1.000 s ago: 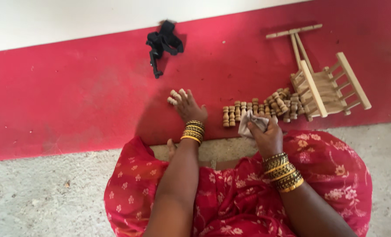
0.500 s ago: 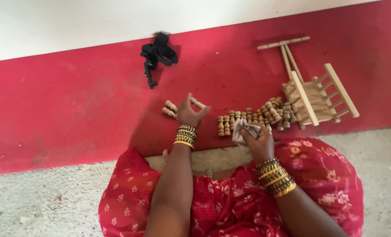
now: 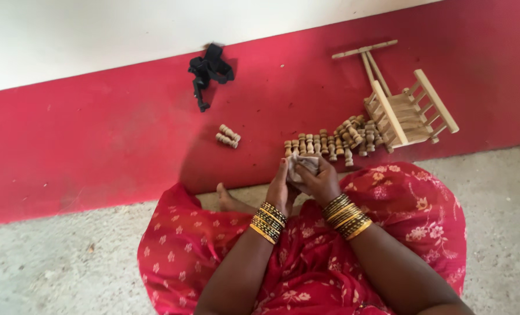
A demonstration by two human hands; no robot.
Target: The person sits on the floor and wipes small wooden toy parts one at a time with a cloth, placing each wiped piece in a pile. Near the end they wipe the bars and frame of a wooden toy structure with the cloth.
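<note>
My left hand [image 3: 281, 189] and my right hand [image 3: 320, 182] meet in front of my lap over a small pale rag or piece of paper [image 3: 302, 165]. Both hands grip it; whether a wooden piece is inside cannot be seen. Just beyond them a row of small turned wooden pegs [image 3: 330, 140] lies on the red floor strip. Two such pegs [image 3: 228, 136] lie apart to the left. A small wooden cradle-like frame [image 3: 408, 108] lies tipped at the right end of the row.
A black strap or cloth bundle [image 3: 208, 71] lies near the white wall [image 3: 97, 35]. The red painted strip [image 3: 85, 140] borders speckled grey floor [image 3: 44, 262]. My red floral garment [image 3: 306, 268] covers my folded legs; a bare foot [image 3: 228, 200] shows.
My left hand has left the two pegs on the red strip to the left and drawn back to join the right hand on the rag.
</note>
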